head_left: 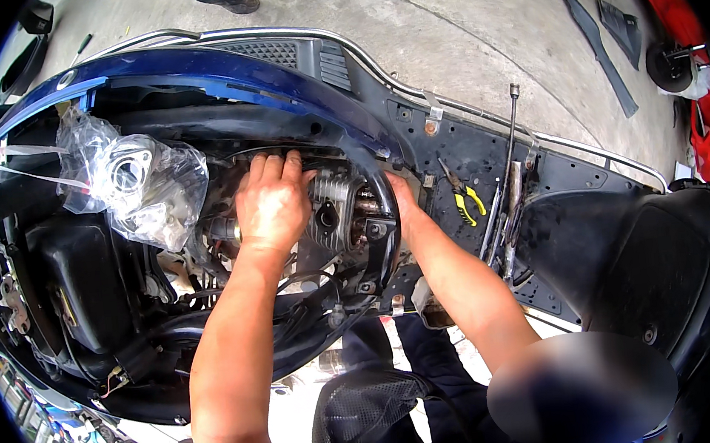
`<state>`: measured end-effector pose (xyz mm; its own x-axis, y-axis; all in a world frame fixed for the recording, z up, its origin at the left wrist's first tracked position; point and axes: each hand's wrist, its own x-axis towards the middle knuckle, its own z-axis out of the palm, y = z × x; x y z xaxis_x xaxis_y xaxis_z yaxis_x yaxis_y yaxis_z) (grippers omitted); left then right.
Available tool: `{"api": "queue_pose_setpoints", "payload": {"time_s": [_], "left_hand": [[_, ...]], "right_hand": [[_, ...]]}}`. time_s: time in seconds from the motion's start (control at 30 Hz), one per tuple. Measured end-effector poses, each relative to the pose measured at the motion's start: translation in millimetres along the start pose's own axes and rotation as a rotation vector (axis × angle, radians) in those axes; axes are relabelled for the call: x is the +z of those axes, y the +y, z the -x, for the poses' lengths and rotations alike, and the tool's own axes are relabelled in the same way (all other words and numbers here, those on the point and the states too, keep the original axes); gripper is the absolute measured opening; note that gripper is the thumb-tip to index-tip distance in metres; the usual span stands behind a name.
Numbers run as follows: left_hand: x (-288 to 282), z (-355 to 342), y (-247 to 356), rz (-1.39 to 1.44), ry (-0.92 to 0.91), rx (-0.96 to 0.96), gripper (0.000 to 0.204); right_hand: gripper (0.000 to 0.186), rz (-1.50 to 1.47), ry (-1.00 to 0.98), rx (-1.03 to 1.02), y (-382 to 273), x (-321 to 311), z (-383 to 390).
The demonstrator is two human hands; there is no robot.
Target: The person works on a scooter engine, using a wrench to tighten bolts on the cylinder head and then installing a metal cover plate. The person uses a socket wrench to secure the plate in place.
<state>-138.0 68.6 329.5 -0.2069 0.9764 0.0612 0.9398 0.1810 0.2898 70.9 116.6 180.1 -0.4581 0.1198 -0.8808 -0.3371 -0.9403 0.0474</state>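
With the finned engine block [330, 211] as clock centre and twelve pointing away from the person, the left hand [272, 202] blocked entry at nine, and the bagged metal part [146, 186] crowded the space farther out. The curved black frame [393, 233] barred the way from three round to five; the right hand [404, 193] filled the space just beyond, fingertips hidden. The blue body panel [295, 84] walled off twelve. At three, farther out, a gap separated that hand from the pliers [463, 198].
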Motion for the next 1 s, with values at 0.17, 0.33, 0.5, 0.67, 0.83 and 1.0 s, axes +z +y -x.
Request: {"api": "queue_pose_setpoints", "payload": {"time_s": [0.17,0.33,0.5,0.67,0.83,1.0], "left_hand": [[-3.1,1.5,-1.3,0.098,0.07,-0.067,0.027],[-5.3,5.1,-0.1,0.161,0.107,-0.125,0.027],[4.0,-2.7,8.2,0.254,0.11,-0.08,0.026],[11.1,14.7,2.0,0.253,0.079,-0.037,0.045],[14.0,36.0,-4.0,0.258,0.083,-0.153,0.023],[16.4,32.4,3.0,0.156,0.063,0.019,0.023]], "right_hand": [[0.033,0.023,-0.021,-0.013,-1.0,8.8,10.3],[0.035,0.061,-0.003,-0.007,-4.2,7.6,11.2],[0.036,0.043,-0.065,-0.017,-0.2,2.5,5.0],[0.036,0.012,0.003,0.017,-1.6,-5.6,1.7],[0.036,0.051,0.01,-0.02,-3.1,15.5,18.1],[0.037,0.044,0.018,-0.005,-3.5,6.0,9.6]]}}
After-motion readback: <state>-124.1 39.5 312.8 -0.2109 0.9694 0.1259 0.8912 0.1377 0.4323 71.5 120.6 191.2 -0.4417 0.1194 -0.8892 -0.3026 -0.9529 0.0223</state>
